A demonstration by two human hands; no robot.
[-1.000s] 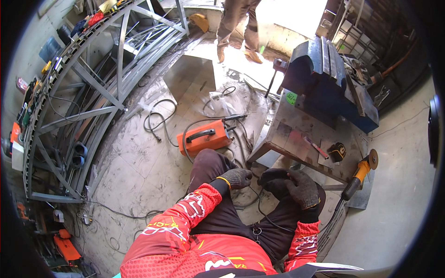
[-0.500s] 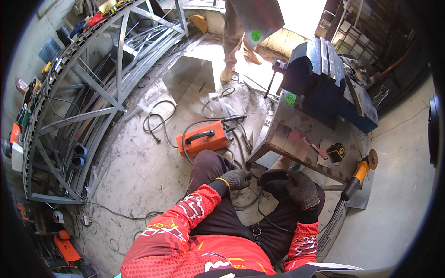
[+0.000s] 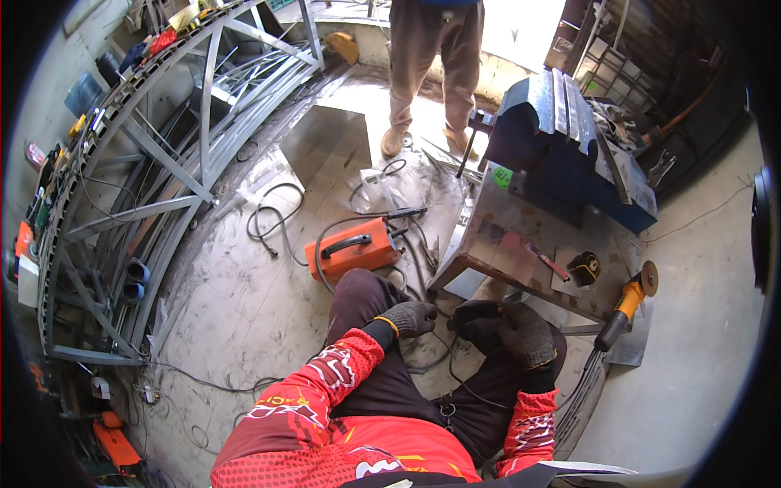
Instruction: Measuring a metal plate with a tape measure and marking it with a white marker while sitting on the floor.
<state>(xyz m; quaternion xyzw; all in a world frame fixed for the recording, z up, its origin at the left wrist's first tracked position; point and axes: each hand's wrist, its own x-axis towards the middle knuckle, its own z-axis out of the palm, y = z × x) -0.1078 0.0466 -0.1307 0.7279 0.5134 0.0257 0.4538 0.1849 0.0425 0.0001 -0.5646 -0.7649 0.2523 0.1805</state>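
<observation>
My left hand (image 3: 412, 318), in a dark grey knitted glove with a yellow cuff edge, lies by my left knee with its fingers curled closed. Whatever may be inside that fist is hidden. Against my bent right leg rests my right hand (image 3: 527, 335), gloved the same way. Its fingertips run into a dark shape beside the knee, so their grip does not show. A thin black cable (image 3: 452, 368) passes between my legs, below both hands. Just beyond my left knee stands an orange machine (image 3: 364, 254) with a black carry handle and cables.
To the right, a metal bench (image 3: 490, 236) carries a large blue machine part (image 3: 606, 191), a tape measure (image 3: 585, 267) and a red marker-like stick (image 3: 549, 262). An angle grinder (image 3: 628, 307) sits beside it. Steel racking (image 3: 163, 150) fills the left. A person (image 3: 434, 69) stands ahead near a sheet (image 3: 327, 146).
The person ahead has turned and now stands with both legs in view; the metal sheet they held has left view. My hands stay in nearly the same place.
</observation>
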